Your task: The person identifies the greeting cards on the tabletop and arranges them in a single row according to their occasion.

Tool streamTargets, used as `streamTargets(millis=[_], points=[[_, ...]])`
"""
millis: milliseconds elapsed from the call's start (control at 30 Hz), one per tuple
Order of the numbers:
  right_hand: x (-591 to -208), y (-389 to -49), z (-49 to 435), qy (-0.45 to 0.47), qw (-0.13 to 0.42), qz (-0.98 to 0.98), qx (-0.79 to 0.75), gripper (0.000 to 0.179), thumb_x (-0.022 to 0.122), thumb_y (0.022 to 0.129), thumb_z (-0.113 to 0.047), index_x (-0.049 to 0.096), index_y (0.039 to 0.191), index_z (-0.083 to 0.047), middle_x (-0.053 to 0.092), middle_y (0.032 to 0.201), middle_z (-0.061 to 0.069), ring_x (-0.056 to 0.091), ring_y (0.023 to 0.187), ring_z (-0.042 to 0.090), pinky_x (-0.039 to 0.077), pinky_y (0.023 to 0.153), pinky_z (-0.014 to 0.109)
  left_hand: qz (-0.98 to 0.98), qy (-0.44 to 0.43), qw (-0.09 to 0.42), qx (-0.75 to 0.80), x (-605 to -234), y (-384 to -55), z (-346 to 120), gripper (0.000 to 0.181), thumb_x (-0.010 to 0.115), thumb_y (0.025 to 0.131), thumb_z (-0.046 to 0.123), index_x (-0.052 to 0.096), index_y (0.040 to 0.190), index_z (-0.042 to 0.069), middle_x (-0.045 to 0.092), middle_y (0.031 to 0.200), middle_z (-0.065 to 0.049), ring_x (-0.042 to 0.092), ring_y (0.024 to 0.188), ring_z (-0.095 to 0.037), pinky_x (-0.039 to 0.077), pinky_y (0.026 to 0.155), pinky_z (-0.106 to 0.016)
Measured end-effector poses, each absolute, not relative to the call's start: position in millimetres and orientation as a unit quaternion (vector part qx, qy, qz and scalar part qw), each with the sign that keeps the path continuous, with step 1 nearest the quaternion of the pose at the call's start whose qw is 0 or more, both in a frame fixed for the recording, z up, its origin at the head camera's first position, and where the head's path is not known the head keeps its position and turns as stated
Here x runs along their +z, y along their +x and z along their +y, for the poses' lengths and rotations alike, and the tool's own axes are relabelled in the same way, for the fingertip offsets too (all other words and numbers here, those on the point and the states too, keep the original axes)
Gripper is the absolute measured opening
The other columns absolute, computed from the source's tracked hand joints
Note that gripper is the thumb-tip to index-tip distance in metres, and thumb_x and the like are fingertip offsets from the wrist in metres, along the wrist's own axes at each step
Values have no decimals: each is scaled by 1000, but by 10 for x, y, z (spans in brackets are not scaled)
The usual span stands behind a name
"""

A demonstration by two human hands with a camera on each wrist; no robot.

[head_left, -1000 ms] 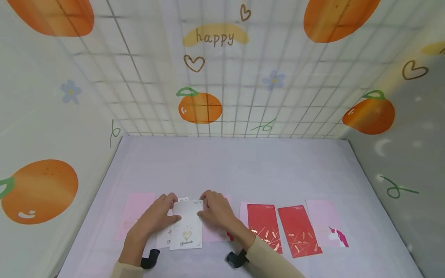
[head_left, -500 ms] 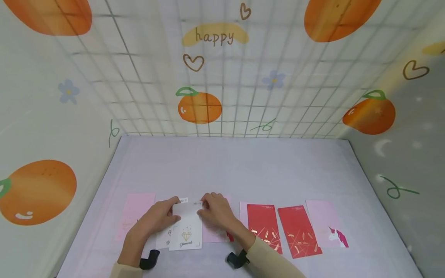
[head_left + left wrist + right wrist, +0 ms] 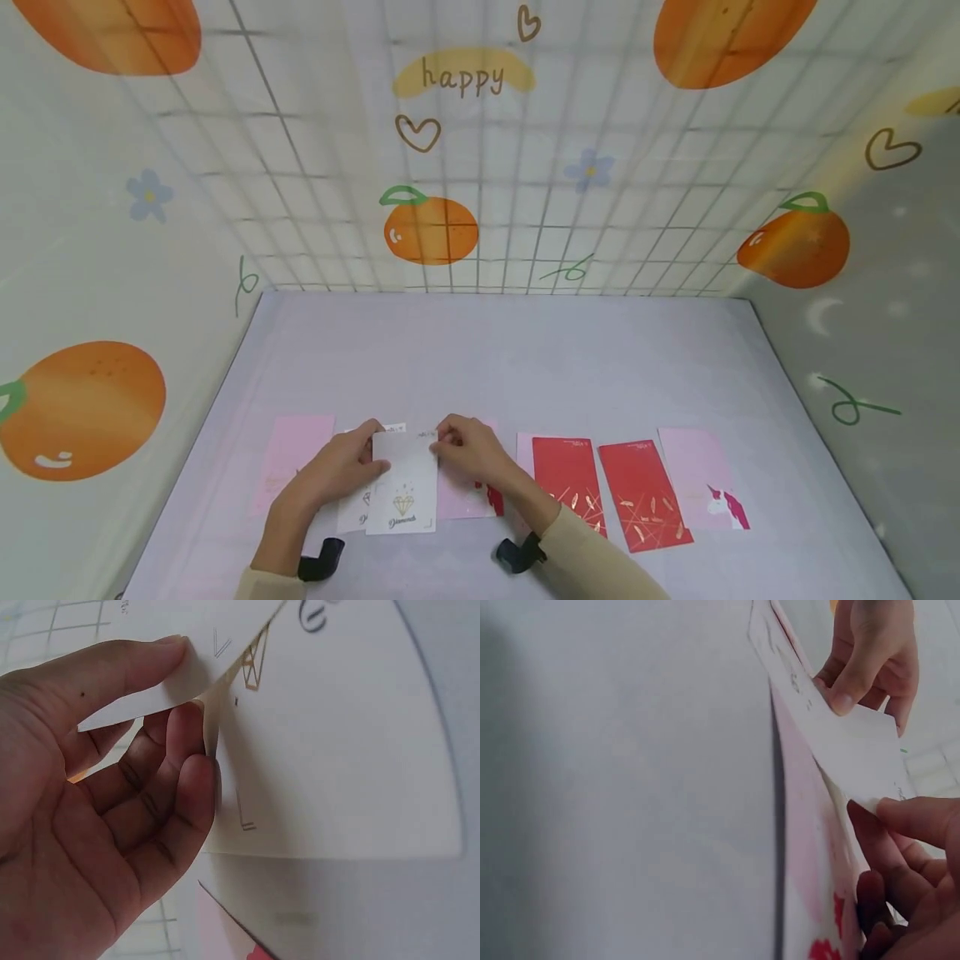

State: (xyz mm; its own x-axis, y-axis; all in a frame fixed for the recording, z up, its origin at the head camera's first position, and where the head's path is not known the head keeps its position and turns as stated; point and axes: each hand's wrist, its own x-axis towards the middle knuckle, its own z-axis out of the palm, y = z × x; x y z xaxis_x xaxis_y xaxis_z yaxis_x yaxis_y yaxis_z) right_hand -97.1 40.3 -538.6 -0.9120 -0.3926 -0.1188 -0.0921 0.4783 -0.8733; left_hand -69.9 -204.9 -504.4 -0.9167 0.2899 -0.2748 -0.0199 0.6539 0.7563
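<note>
A white card with a gold diamond print [image 3: 403,479] is tilted up between my two hands. My left hand [image 3: 330,467] grips its left edge, the thumb lying on the front; in the left wrist view curled fingers [image 3: 196,787] sit behind the bent card [image 3: 352,765]. My right hand [image 3: 476,454] pinches the upper right corner between thumb and forefinger, which the right wrist view shows too. Partly covered beneath it lies a second white diamond card [image 3: 352,515]. To the right, a pink card with a red print [image 3: 461,504] lies partly under my right hand.
Right of my hands lie two red cards [image 3: 567,475] [image 3: 645,500], one overlapping a pink card [image 3: 525,454]. A pink unicorn card [image 3: 690,475] lies at the far right, another pink card [image 3: 296,446] at the left. A patterned curtain [image 3: 510,167] rises behind the table [image 3: 510,358].
The right hand's fingers have shifted slightly to the right and now pinch the card's corner more at its tip. The left hand stays nearly still on the left edge.
</note>
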Motion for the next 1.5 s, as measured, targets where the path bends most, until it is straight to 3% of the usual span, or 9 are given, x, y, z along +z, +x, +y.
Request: streamTargets(millis=[367,700,867,1067,1267,1500], points=[[-5381,-953,436,-121,177,807,-550,11,69,94,-19,64,104,-18,69,84,-6,58,78,12,46,65,26,845,63,207,489,-5055,-707,-2091,52,73,91,10,51,138,15,63,94,-9,68,67,-22,57,53,-38],[-5314,-979,455,-74,171,781,-596,8,67,96,-21,63,102,-18,68,83,3,56,78,19,41,51,26,819,69,187,538,-4996,-690,-2067,64,72,93,16,41,149,17,62,101,-12,70,71,-25,58,55,-39],[-5280,-1008,517,-57,173,749,-637,11,67,96,-18,62,104,-12,70,84,5,65,82,24,47,66,28,814,63,178,549,-5005,-678,-2019,68,72,93,17,36,151,12,62,105,-12,70,76,-24,59,57,-37],[-5227,-1041,660,-44,159,746,-645,15,66,97,-20,61,106,-10,71,87,4,68,88,24,50,86,32,809,48,177,558,-5041,-665,-1966,64,75,91,20,44,147,16,63,105,-10,69,82,-23,59,60,-38],[-5145,-1049,817,-31,139,738,-659,18,67,97,-21,61,108,-7,71,86,7,69,84,28,54,86,35,793,63,198,573,-5064,-657,-1916,60,75,91,24,48,144,18,63,108,-11,69,89,-24,59,68,-40],[-5041,-1036,936,-24,123,737,-664,19,67,97,-20,60,108,-6,71,87,9,70,80,30,54,86,39,726,89,227,644,-5083,-653,-1889,48,71,94,14,50,137,6,61,110,-21,69,96,-33,58,80,-46]])
